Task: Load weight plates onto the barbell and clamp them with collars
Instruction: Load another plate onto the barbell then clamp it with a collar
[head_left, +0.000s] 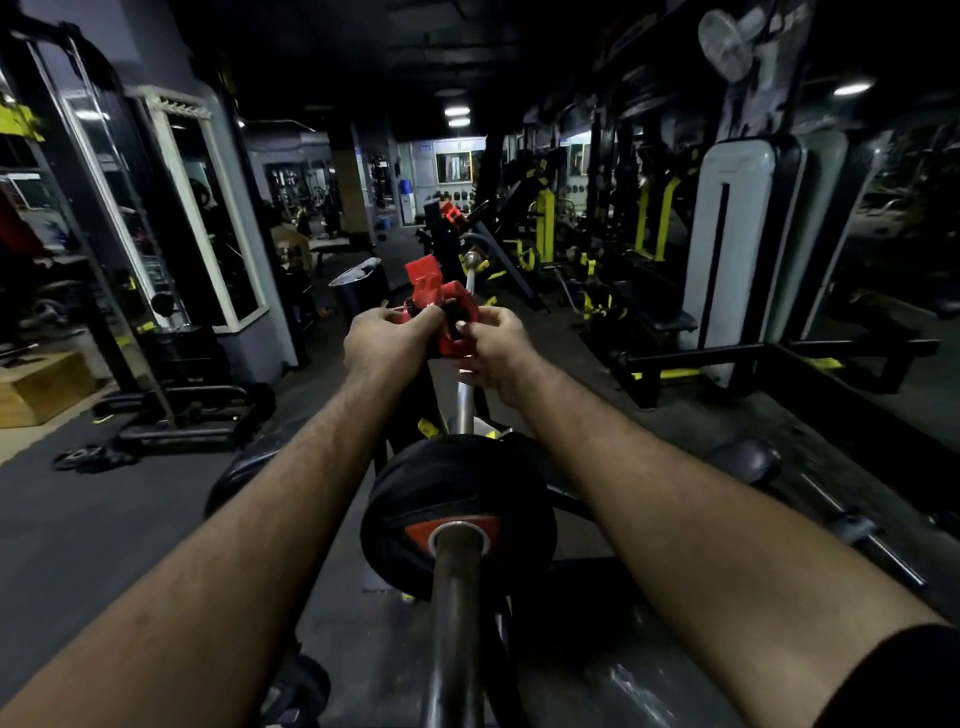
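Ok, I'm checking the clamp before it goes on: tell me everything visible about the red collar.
The red plastic barbell collar is held up in front of the person, above the steel bar, not yet on the sleeve. It looks like a ring with a black inner lining and a lever raised at its top. The left hand and right hand both grip it.

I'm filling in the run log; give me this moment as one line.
step: collar handling | both hands grip red collar above barbell | plate on near sleeve | collar not yet clamped
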